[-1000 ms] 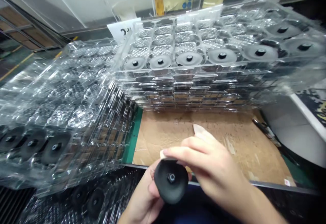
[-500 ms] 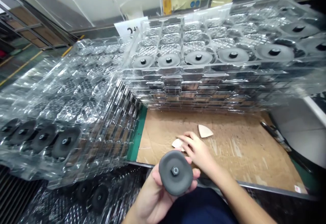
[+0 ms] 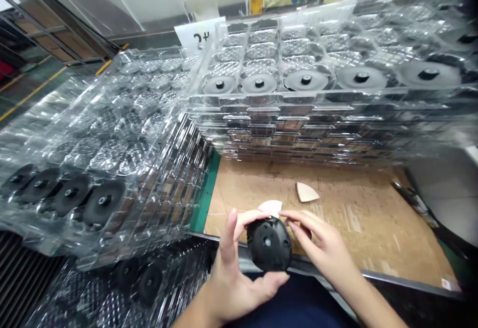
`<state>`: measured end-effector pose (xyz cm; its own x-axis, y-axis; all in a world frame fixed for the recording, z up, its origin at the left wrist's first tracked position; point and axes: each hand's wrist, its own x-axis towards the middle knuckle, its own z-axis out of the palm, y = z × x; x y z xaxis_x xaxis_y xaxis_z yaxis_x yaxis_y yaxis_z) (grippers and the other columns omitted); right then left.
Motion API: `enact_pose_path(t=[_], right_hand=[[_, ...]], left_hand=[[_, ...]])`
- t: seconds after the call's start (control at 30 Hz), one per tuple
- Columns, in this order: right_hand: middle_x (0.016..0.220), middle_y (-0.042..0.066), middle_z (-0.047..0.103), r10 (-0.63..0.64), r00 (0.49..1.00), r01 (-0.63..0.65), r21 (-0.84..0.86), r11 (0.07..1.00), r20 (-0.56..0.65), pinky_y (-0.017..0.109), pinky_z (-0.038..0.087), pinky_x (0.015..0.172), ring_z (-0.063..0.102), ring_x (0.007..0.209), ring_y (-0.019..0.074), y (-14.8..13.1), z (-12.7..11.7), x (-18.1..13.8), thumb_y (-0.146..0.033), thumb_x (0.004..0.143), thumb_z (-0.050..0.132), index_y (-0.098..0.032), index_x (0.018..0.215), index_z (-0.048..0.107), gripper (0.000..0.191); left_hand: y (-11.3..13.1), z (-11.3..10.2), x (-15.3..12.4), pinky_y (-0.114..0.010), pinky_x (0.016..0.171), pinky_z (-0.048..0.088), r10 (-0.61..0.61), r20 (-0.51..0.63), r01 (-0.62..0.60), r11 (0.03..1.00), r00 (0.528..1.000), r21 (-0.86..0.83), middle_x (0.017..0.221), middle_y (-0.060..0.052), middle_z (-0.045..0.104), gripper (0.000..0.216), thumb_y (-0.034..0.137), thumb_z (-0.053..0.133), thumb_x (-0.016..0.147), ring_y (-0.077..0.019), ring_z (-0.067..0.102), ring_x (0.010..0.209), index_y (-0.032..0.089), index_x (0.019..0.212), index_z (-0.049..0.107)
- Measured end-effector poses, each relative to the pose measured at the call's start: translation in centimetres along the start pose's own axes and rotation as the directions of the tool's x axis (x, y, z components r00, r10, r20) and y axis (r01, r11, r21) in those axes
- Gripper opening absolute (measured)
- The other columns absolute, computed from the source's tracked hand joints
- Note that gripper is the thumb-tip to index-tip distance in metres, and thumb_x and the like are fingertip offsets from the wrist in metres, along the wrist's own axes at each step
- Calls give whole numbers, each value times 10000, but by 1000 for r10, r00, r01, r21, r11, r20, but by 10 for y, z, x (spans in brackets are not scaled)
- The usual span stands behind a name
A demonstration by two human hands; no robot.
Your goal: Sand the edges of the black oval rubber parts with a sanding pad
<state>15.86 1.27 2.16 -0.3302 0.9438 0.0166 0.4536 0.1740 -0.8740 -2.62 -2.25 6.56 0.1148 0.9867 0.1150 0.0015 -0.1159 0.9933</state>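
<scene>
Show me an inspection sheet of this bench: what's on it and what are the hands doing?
Surface: brown cardboard sheet over a green mat.
Job's things: round black disc part; white wedge-shaped pad at its top edge.
Clutter: second white wedge pad; two stacks of clear plastic trays holding grey discs.
Grippers: left hand grips the disc; right hand pinches the pad.
Cables: nothing seen.
Surroundings: pale wall, yellow labels.

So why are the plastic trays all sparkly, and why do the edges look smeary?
Head view: overhead light bounces off the clear plastic trays, so white glints hide their empty pockets. The tray stack's far right end is blurred. The wide lens bends straight tray edges. The black disc between the left hand and right hand stays fairly sharp, as does the white wedge on the cardboard.
</scene>
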Motion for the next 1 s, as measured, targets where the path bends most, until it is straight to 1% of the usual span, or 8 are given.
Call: enact_pose_path(t=[0.07,0.17,0.37,0.47,0.53,0.67,0.77,1.0], right_hand=[[951,52,615,6,1000,-6,2,1000,-13,246,488,627,591,788,159,-5,-4,-7,-225,896,425,-223,1085,571,239],[929,36,600,-58,997,57,-35,998,-42,230,476,579,557,641,120,-12,-12,-13,-206,885,457,-240,1176,503,296],[930,56,586,-378,921,387,-98,917,98,291,443,664,546,783,167,-18,-21,-13,-246,898,478,-242,1173,527,279],[649,17,525,-329,944,329,-14,944,41,267,370,534,474,580,138,-23,-22,-7,-289,920,427,-183,883,600,206],[583,2,489,-311,949,310,16,951,55,262,340,515,447,542,130,-24,-27,3,-332,929,396,-180,769,588,293],[596,13,544,-335,939,335,3,942,79,270,366,569,495,570,125,-2,-47,46,-434,946,299,-169,642,582,493],[469,-45,404,-245,966,249,-44,967,80,229,355,497,426,455,82,39,-56,83,-396,937,372,-148,505,456,505],[573,-60,478,-120,980,126,-27,992,161,195,425,470,482,472,67,122,-38,112,-386,908,460,-111,696,546,358]], left_hand=[[1,-2,0,-438,994,328,40,62,-50,986,997,157,1264,-52,483,1145,-79,653,601,-258,449,1166,445,1343,-44],[2,-1,-1,-414,996,327,46,50,-55,980,998,193,1254,-81,494,1136,-68,665,592,-256,471,1147,373,1365,-41],[1,0,2,-353,975,343,-214,27,209,971,977,117,1200,-83,558,873,126,755,573,-271,499,1105,290,1324,341],[2,-3,7,-295,771,450,-404,64,401,914,912,54,857,-74,677,269,342,640,711,-222,603,815,192,930,684],[5,-6,11,-263,626,449,-438,43,437,899,898,30,634,-58,650,310,398,539,779,-181,586,632,153,682,702],[18,-15,25,-249,588,430,-346,-52,349,933,937,87,630,-52,652,272,396,604,731,-174,576,609,157,639,697],[33,-21,41,-254,605,445,-238,-90,253,938,967,237,666,-55,680,201,355,628,720,-187,607,634,182,659,710],[76,-6,106,-303,745,487,39,-72,5,848,997,530,856,-50,718,113,240,595,760,-206,643,810,217,757,706]])
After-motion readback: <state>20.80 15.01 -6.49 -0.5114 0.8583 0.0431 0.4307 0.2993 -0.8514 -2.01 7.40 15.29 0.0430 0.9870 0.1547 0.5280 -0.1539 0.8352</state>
